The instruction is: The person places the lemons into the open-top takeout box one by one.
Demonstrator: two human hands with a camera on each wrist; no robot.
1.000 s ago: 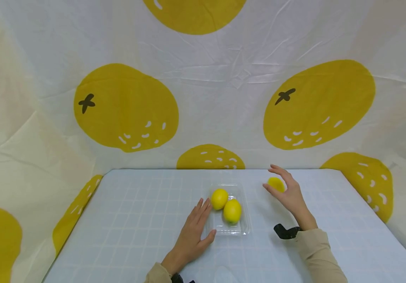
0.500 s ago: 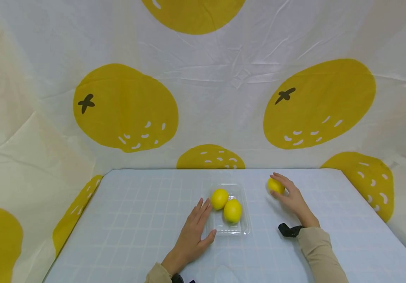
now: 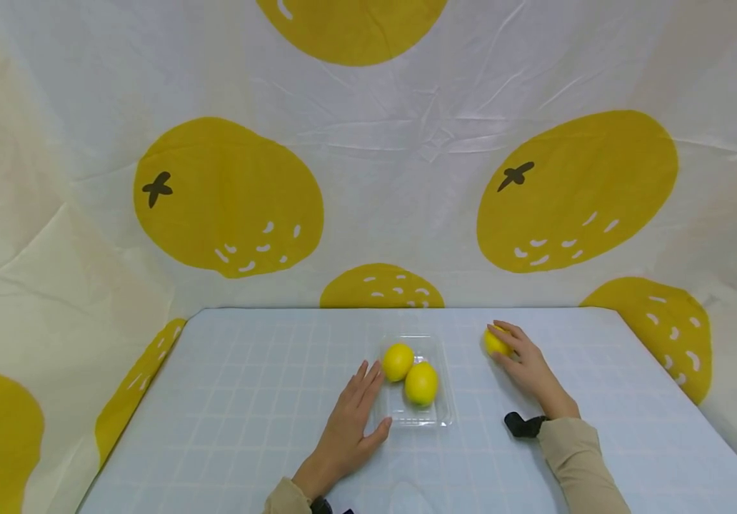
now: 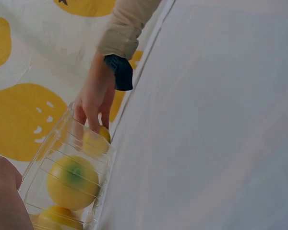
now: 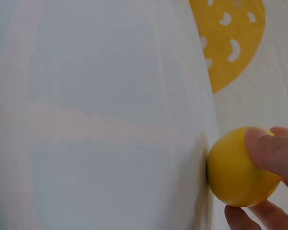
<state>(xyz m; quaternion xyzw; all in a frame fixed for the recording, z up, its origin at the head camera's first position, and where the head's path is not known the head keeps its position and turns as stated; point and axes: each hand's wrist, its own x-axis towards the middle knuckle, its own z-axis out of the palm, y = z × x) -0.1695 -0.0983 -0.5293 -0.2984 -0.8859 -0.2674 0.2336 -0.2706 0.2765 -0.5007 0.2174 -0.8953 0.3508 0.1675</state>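
Observation:
Toward the back right of the table, my right hand holds a yellow lemon between thumb and fingers. In the right wrist view the thumb lies on one side of this lemon and fingertips touch the opposite side; it is at the tabletop. A clear plastic box stands mid-table with two lemons inside, one farther back and one nearer. My left hand lies along the box's left side, fingers extended, thumb spread near its front corner. The left wrist view shows the box wall beside my thumb.
The table wears a pale blue checked cloth. Behind it hangs a white cloth printed with large yellow fruit. A faint transparent outline shows near the front edge. A black band is on my right wrist.
My right hand has lowered and its fingers have closed from a wide spread onto the third lemon, which has shifted very slightly left. The left hand and the box have stayed put.

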